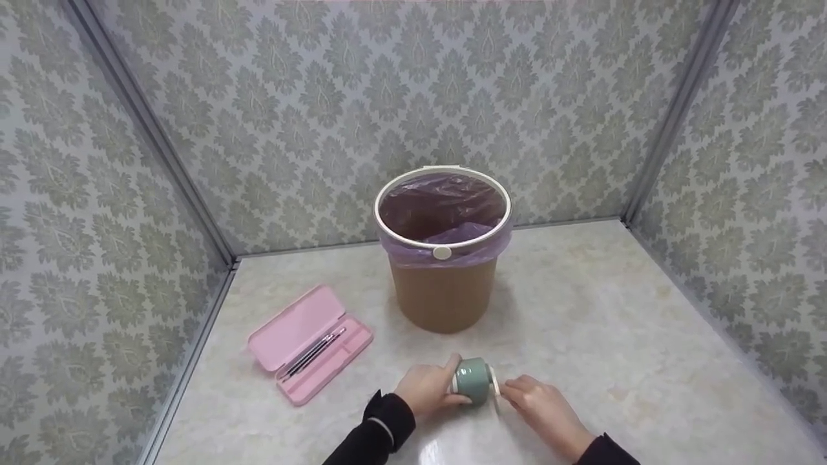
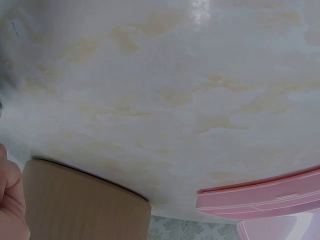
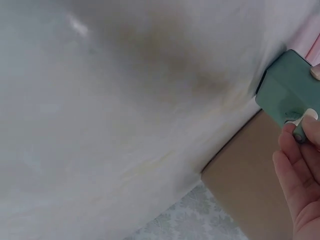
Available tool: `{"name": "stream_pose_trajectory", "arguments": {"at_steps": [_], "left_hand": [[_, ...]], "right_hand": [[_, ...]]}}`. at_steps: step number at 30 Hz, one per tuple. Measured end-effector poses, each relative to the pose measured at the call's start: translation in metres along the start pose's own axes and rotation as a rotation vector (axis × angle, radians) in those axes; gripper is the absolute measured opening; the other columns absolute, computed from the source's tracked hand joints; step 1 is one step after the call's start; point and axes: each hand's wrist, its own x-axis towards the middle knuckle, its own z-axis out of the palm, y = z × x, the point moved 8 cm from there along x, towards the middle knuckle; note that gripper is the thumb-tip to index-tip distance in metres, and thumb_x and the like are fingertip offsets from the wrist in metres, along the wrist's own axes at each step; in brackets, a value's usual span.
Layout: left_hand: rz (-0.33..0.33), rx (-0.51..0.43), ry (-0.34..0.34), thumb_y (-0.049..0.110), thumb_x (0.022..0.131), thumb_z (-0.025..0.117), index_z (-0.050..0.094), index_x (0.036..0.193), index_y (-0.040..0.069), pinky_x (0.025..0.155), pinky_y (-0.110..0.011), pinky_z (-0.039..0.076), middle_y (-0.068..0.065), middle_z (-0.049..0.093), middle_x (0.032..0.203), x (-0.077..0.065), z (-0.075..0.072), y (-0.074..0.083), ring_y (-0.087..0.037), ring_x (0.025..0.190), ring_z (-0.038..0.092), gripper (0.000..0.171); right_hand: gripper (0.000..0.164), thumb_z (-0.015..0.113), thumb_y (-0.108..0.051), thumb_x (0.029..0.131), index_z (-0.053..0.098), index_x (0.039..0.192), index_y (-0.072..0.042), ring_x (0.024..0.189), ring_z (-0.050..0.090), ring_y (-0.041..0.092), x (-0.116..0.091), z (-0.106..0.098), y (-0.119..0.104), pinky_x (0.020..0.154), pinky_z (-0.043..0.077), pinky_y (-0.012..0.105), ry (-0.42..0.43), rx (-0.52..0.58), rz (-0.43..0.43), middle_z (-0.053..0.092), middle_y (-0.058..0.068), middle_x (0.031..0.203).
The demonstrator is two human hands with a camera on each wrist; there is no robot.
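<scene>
A green desktop pencil sharpener with a hand crank point(image 1: 473, 380) is near the front of the table, lying on its side in the head view. My left hand point(image 1: 423, 391) grips its left end, thumb above and fingers below. At the other end, my right hand point(image 1: 543, 407) pinches the crank point(image 1: 494, 381). The right wrist view shows the sharpener's flat green face point(image 3: 285, 85), with the small green crank knob point(image 3: 299, 134) between thumb and fingers. Only the edge of a hand point(image 2: 11, 200) shows in the left wrist view.
Behind the hands stands a brown bin point(image 1: 442, 297) with a white rim and a purple liner point(image 1: 413, 255). To the left, a pink pencil case point(image 1: 294, 326) lies with its lid raised, several pencils point(image 1: 313, 355) inside. Patterned wall panels point(image 1: 310, 129) enclose the table on three sides.
</scene>
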Motion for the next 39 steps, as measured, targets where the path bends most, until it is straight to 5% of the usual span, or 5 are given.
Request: {"name": "stream_pose_trajectory", "arguments": {"at_steps": [10, 26, 39], "left_hand": [[0.036, 0.031, 0.027, 0.066, 0.074, 0.056, 0.039, 0.122, 0.017, 0.045, -0.025, 0.041, 0.004, 0.065, 0.064, -0.001, 0.0, 0.006, -0.012, 0.048, 0.056, 0.072], [0.024, -0.019, 0.013, 0.065, 0.074, 0.057, 0.039, 0.124, 0.016, 0.047, -0.025, 0.043, 0.003, 0.065, 0.066, 0.002, 0.003, 0.001, -0.012, 0.049, 0.056, 0.073], [-0.003, -0.017, -0.014, 0.068, 0.075, 0.053, 0.037, 0.125, 0.015, 0.047, -0.026, 0.042, 0.003, 0.064, 0.065, 0.003, 0.002, 0.002, -0.012, 0.049, 0.055, 0.075]], "right_hand": [[0.021, 0.074, -0.01, 0.071, 0.069, 0.09, -0.016, 0.075, 0.061, 0.007, 0.023, -0.017, 0.011, 0.062, 0.051, 0.02, 0.077, -0.019, -0.005, 0.069, -0.007, 0.083], [0.007, 0.066, -0.014, 0.081, 0.07, 0.086, -0.015, 0.079, 0.067, 0.013, 0.054, 0.006, 0.038, 0.068, 0.054, 0.027, -0.085, 0.111, 0.104, 0.072, -0.002, 0.083], [0.009, 0.066, -0.012, 0.081, 0.065, 0.074, -0.017, 0.061, 0.06, 0.007, 0.06, 0.015, 0.044, 0.053, 0.046, 0.021, -0.128, 0.104, 0.133, 0.065, -0.007, 0.068]]}}
